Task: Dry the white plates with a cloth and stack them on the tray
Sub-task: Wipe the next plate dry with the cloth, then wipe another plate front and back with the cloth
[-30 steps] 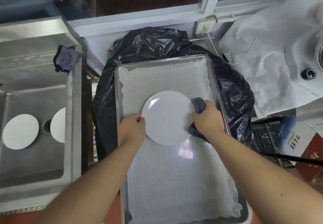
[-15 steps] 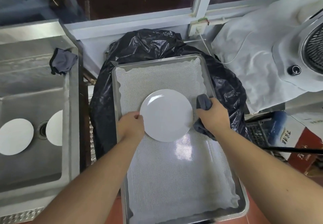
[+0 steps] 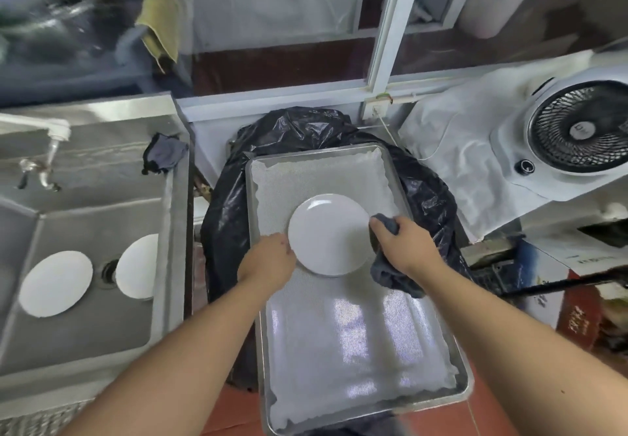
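Plate (image 3: 329, 234) is being held over the tray (image 3: 438, 303), just above its liner, between the two hands. Its left rim is being pinched by the left hand (image 3: 268, 260); the cloth (image 3: 390, 274) is being gripped against its right rim by the right hand (image 3: 406, 247). Two more plates (image 3: 56, 283) are lying in the sink (image 3: 81, 177), left of the tray, nearer the left hand.

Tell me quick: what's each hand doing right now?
Left hand: grips the white plate at its left rim.
Right hand: holds the dark cloth against the plate's right edge.
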`<state>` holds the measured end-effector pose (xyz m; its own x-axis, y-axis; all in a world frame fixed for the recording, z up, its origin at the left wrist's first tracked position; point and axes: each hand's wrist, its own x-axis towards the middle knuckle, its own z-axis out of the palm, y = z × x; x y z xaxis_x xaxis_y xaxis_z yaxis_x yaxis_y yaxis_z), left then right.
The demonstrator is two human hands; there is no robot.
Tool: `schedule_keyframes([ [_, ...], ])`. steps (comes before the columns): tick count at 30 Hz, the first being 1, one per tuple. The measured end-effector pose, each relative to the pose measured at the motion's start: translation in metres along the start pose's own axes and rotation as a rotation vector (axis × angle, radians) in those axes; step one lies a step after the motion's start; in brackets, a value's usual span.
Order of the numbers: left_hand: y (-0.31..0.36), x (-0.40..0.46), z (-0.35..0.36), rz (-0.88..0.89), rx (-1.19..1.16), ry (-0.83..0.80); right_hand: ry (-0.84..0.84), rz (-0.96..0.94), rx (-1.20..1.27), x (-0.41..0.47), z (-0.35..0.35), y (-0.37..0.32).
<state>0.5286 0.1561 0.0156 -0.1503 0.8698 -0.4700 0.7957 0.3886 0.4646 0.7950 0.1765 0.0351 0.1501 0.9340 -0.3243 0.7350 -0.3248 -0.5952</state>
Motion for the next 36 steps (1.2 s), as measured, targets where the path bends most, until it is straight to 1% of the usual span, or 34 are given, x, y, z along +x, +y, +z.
schedule_keyframes([
  [3, -0.004, -0.022, -0.009, 0.072, 0.067, 0.003, -0.009, -0.083, -0.045, -0.020, -0.002, -0.016],
  [7, -0.012, -0.058, -0.017, 0.121, 0.053, 0.059, -0.066, -0.175, -0.080, -0.043, -0.008, -0.034],
  [12, -0.014, -0.112, -0.015, 0.060, 0.080, 0.104, -0.172, -0.314, -0.055, -0.072, -0.021, -0.052],
  [15, -0.015, -0.148, -0.014, -0.003, 0.106, 0.153, -0.235, -0.437, -0.189, -0.088, -0.027, -0.051],
  [20, -0.032, -0.211, -0.004, -0.110, 0.114, 0.197, -0.285, -0.627, -0.420, -0.111, -0.021, -0.046],
  [24, -0.064, -0.262, -0.004, -0.202, 0.114, 0.259, -0.356, -0.770, -0.557, -0.135, -0.001, -0.062],
  [27, -0.093, -0.296, -0.011, -0.259, 0.120, 0.305, -0.373, -0.867, -0.598, -0.159, 0.023, -0.086],
  [33, -0.164, -0.355, -0.027, -0.348, 0.136, 0.386, -0.402, -1.048, -0.730, -0.222, 0.083, -0.148],
  [36, -0.209, -0.386, -0.034, -0.404, 0.112, 0.405, -0.461, -1.141, -0.779, -0.259, 0.125, -0.185],
])
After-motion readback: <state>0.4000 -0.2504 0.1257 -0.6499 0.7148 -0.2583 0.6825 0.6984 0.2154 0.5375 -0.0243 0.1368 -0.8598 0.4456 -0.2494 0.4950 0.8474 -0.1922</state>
